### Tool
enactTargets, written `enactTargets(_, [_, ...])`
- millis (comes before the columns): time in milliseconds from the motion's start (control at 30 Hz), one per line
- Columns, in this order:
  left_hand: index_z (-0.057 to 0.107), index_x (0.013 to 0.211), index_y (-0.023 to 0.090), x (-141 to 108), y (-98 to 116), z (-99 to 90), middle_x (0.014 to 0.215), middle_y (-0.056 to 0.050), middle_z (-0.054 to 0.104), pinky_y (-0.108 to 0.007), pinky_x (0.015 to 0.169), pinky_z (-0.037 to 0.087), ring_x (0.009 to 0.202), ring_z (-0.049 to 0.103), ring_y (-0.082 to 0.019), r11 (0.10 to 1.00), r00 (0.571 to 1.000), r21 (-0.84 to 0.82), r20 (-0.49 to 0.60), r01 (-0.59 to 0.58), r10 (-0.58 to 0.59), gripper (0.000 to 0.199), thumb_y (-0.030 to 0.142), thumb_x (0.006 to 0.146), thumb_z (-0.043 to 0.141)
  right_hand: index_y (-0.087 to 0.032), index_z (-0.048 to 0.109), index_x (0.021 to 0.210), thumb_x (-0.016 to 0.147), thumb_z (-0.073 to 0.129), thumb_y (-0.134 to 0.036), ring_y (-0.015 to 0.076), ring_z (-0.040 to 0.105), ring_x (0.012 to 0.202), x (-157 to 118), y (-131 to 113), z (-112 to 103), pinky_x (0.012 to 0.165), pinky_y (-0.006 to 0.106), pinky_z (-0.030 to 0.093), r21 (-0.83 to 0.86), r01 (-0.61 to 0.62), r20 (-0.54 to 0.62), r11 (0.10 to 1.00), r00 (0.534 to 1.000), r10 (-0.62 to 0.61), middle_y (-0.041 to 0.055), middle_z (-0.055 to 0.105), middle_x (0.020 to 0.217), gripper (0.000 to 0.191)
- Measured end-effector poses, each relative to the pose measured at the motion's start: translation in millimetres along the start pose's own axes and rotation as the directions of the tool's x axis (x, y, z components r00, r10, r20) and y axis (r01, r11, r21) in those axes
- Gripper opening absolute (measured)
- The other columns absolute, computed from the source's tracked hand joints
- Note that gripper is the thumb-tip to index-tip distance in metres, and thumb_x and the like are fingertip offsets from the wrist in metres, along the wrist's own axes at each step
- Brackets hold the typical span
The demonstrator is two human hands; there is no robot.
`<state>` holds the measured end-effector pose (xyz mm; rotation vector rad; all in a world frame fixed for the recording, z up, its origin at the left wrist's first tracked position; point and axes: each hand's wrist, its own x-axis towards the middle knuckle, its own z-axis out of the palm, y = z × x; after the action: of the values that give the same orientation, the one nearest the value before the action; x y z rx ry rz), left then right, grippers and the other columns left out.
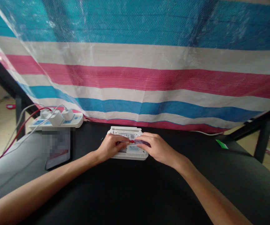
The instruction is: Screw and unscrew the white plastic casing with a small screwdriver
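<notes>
A white router (pixel 137 155), with labels and rows of vent holes on its upward face, lies flat on the black table. Its folded antennas (pixel 125 128) run along the far edge. Just over it, a slim screwdriver (pixel 131 141) with a red part and a clear, purplish handle spans both hands, roughly level. My left hand (pixel 112 145) is closed, pinching the red end between thumb and fingers. At the handle, my right hand (pixel 157 147) is closed too, thumb below and fingers above. The tip is hidden by the left fingers.
At the left, a white power strip (pixel 78 122) holds several plugs, with red and white cables trailing off the table. A dark tablet or phone (pixel 61 147) lies before it. A small green packet (pixel 222 144) is at right. Behind hangs a striped tarp (pixel 135 75).
</notes>
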<state>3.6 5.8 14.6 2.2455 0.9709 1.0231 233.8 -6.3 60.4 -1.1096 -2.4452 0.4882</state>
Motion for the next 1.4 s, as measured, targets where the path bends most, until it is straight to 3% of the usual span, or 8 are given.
enactTargets(200, [0.076, 0.092, 0.015, 0, 1, -0.5, 0.068, -0.003, 0.073, -0.020, 0.060, 0.050, 0.058, 0.064, -0.012, 1.000, 1.000, 0.016, 0.004, -0.011, 0.011, 0.022, 0.029, 0.093, 0.060, -0.019, 0.066, 0.113, 0.090, 0.064, -0.021, 0.0247, 0.067, 0.106, 0, -2, 5, 0.092, 0.037, 0.051, 0.044, -0.029, -0.014, 0.999, 0.999, 0.029, 0.0089, 0.072, 0.114, 0.023])
enactTargets(367, [0.077, 0.092, 0.014, 0, 0, -0.6, 0.069, -0.004, 0.074, -0.020, 0.060, 0.051, 0.058, 0.065, -0.012, 1.000, 1.000, -0.007, 0.006, -0.014, 0.014, 0.024, 0.030, 0.093, 0.059, -0.019, 0.065, 0.100, 0.091, 0.064, -0.023, 0.0198, 0.069, 0.082, 2, -4, 0, 0.073, 0.029, 0.050, 0.115, -0.117, 0.006, 0.987, 0.993, 0.117, 0.0041, 0.073, 0.092, 0.010])
enactTargets(867, [0.078, 0.093, 0.014, -1, 2, -1.8, 0.067, -0.003, 0.074, -0.019, 0.057, 0.050, 0.057, 0.065, -0.012, 1.000, 1.000, -0.030, -0.012, 0.008, -0.008, 0.022, 0.028, 0.093, 0.060, -0.019, 0.067, 0.094, 0.092, 0.062, -0.022, 0.0191, 0.068, 0.086, 1, 0, -7, 0.077, 0.029, 0.047, 0.085, -0.069, -0.031, 0.994, 0.997, 0.072, 0.0041, 0.073, 0.093, 0.006])
enactTargets(1000, [0.078, 0.094, 0.015, -2, -1, 0.3, 0.068, -0.004, 0.074, -0.020, 0.058, 0.050, 0.057, 0.065, -0.012, 0.999, 0.999, -0.022, -0.021, -0.032, 0.032, 0.023, 0.029, 0.093, 0.060, -0.019, 0.067, 0.092, 0.093, 0.061, -0.022, 0.0187, 0.067, 0.085, 2, -2, -4, 0.075, 0.028, 0.046, 0.084, -0.062, -0.020, 0.995, 0.998, 0.064, 0.0041, 0.073, 0.092, 0.007])
enactTargets(1400, [0.074, 0.088, 0.014, 2, 5, -3.3, 0.057, 0.002, 0.063, -0.017, 0.055, 0.042, 0.052, 0.055, -0.009, 0.999, 0.993, -0.031, 0.111, 0.044, -0.041, 0.032, 0.034, 0.097, 0.052, -0.021, 0.066, 0.097, 0.092, 0.061, -0.022, 0.0200, 0.068, 0.090, 2, -1, 5, 0.079, 0.031, 0.051, 0.010, 0.032, -0.116, 0.999, 0.993, -0.031, 0.0053, 0.071, 0.097, 0.007])
